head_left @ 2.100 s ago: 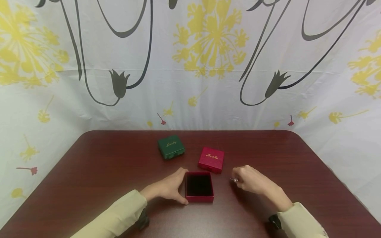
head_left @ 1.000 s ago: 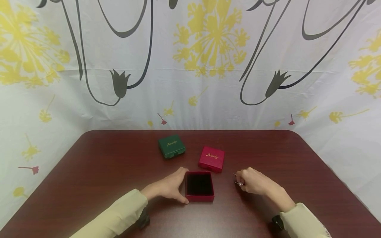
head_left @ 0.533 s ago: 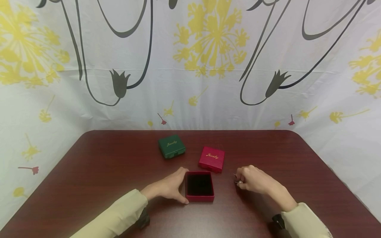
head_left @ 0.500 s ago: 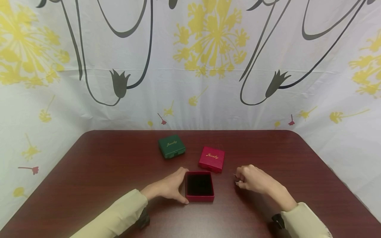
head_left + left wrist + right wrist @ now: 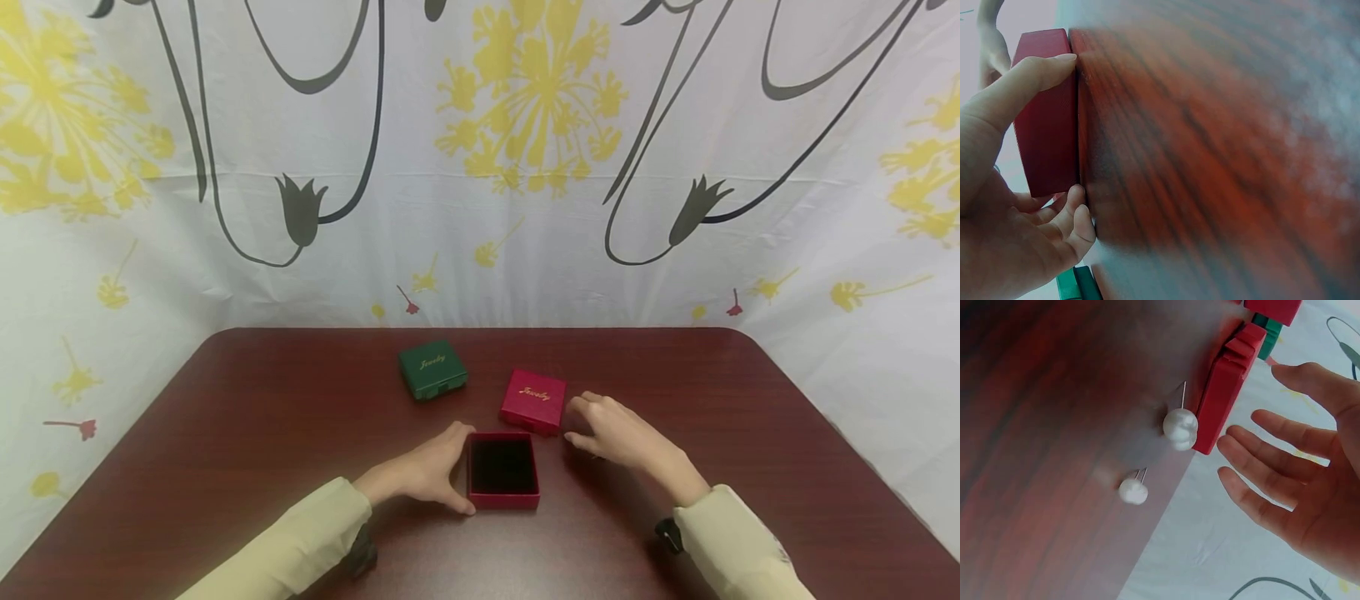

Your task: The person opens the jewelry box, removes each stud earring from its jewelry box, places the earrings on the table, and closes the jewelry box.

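My left hand (image 5: 427,468) holds a small open red jewelry box (image 5: 502,502) with a black lining. Its thumb lies along one wall, and its fingers reach the other end, as the left wrist view shows on the box's red side (image 5: 1047,144). Beside a closed red jewelry box (image 5: 532,400), my right hand (image 5: 618,437) hovers with spread fingers and an empty palm (image 5: 1329,481). White pearl stud earrings, one group (image 5: 1180,427) and another (image 5: 1133,490), lie on the table in the right wrist view. In the head view the right hand hides them.
A closed green jewelry box (image 5: 432,369) stands behind and left of the red ones. The dark red wooden table (image 5: 300,392) ends at a white patterned cloth (image 5: 525,275) at the back.
My right hand has moved left and forward to the closed red box, and its fingers have spread. Earrings showed at its fingertips before. The left hand and boxes have stayed put.
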### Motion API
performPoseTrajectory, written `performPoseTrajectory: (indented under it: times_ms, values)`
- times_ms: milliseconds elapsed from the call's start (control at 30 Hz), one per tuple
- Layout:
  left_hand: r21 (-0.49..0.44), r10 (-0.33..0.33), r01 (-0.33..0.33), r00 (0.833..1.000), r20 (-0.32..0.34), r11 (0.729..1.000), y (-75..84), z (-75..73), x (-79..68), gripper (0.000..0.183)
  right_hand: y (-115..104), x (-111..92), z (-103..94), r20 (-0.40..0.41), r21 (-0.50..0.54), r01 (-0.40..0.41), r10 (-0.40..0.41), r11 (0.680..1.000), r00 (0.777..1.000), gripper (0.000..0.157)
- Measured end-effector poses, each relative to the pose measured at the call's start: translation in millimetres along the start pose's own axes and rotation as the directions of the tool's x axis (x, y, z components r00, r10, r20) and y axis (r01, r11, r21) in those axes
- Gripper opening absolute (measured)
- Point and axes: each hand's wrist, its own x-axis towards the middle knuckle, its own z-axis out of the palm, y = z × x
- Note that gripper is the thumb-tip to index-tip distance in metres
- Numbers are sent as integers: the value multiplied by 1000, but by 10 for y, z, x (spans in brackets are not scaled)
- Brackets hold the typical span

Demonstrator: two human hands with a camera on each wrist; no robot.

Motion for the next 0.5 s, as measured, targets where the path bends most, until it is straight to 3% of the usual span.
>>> performPoseTrajectory:
  times_ms: [233,400,500]
  values:
    - [-1,-7,7,1000,1,1000,9,-7,-3,91,-50,155,34,4,-37,-34,34,999,999,50]
    - [0,-9,9,1000,4,1000,4,-3,1,91,-75,236,64,82,37,-111,108,993,991,65]
    - [0,-11,11,1000,5,1000,-2,-1,3,91,-78,275,89,149,81,-180,167,980,975,78]
